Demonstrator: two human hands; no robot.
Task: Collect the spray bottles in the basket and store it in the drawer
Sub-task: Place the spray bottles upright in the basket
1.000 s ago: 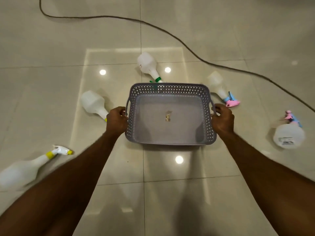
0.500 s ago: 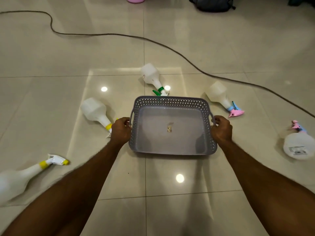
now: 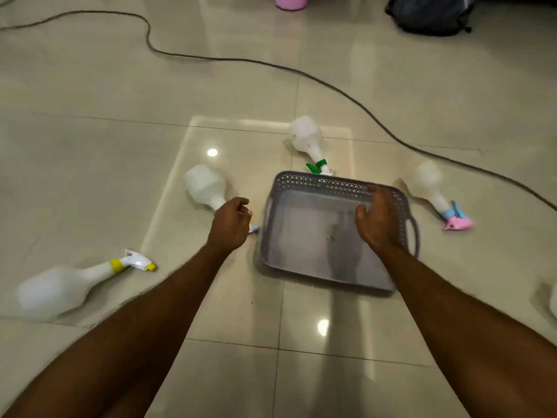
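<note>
The grey perforated basket (image 3: 328, 184) lies on the tiled floor, holding only a small scrap. My right hand (image 3: 380, 222) hovers over its right half, fingers relaxed and holding nothing. My left hand (image 3: 230, 224) is off the basket, fingers curled over the neck of a white spray bottle (image 3: 205, 185) lying to the left; the grip itself is hidden. Other white bottles lie around: a green-nozzled bottle (image 3: 305, 139) behind the basket, a pink-and-blue-nozzled bottle (image 3: 428, 186) to the right, a yellow-nozzled bottle (image 3: 57, 289) at far left. The edge of another bottle (image 3: 554, 300) shows at far right.
A dark cable (image 3: 331, 86) snakes across the floor behind the bottles. A pink container (image 3: 291, 1) and a dark bag (image 3: 428, 13) sit at the far top edge. No drawer is in view.
Both hands have let go of the basket's handles. My left hand moved left onto the nearby bottle's neck; my right hand moved inward over the basket. The view swung left.
</note>
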